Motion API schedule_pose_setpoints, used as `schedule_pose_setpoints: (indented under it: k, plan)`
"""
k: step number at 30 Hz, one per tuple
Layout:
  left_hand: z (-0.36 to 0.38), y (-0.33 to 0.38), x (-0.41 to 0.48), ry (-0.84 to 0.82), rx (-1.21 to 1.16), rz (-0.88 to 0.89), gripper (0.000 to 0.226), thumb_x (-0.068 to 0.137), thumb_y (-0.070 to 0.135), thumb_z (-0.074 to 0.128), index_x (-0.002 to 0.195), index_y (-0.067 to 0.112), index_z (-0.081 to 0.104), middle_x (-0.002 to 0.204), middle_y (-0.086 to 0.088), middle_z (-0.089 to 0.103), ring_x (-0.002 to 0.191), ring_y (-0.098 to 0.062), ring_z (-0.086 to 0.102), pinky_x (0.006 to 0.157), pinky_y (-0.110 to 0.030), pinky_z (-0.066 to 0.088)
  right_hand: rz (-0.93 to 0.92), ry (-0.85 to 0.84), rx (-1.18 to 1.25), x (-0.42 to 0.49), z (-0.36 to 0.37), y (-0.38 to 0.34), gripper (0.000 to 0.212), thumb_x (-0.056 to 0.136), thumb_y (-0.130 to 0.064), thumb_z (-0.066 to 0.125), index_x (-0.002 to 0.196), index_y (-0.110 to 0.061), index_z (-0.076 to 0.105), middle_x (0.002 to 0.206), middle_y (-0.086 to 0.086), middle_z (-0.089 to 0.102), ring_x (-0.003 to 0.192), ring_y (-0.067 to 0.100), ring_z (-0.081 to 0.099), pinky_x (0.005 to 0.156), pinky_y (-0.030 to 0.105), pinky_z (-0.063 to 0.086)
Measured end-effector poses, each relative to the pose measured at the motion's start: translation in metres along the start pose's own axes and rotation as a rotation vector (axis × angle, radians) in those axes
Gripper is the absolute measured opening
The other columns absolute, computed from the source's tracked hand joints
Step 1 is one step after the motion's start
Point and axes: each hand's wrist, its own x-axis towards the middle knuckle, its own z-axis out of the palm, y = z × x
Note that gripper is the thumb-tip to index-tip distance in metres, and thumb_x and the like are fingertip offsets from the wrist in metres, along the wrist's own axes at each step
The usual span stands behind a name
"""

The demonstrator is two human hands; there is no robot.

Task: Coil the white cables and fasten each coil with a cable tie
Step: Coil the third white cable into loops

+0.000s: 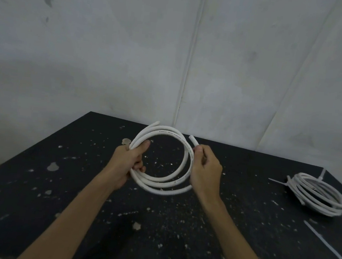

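Note:
A white cable is wound into a round coil of a few loops, held above the black table. My left hand grips the coil's left side, fingers curled round the loops. My right hand holds the coil's right side, and the cable's free end sticks up just above its fingers. A second white coil lies on the table at the right with a white cable tie around it. A loose white cable tie lies near the right edge.
The black table top is speckled with pale paint spots and chips. A grey wall rises close behind the table's far edge. The floor drops away past the table's left edge.

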Motion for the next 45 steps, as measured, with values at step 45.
schedule_pose_setpoints:
  k: [45]
  plan:
    - [0.030, -0.021, -0.038, -0.416, 0.012, -0.359, 0.045, 0.097, 0.052, 0.033, 0.071, 0.016, 0.040, 0.048, 0.003, 0.025, 0.038, -0.011, 0.025, 0.046, -0.026, 0.033, -0.785, -0.206, -0.190, 0.034, -0.014, 0.029, 0.023, 0.092, -0.012, 0.057, 0.106, 0.003, 0.067, 0.078, 0.010, 0.066, 0.063, 0.018, 0.058, 0.062, 0.026, 0.049]
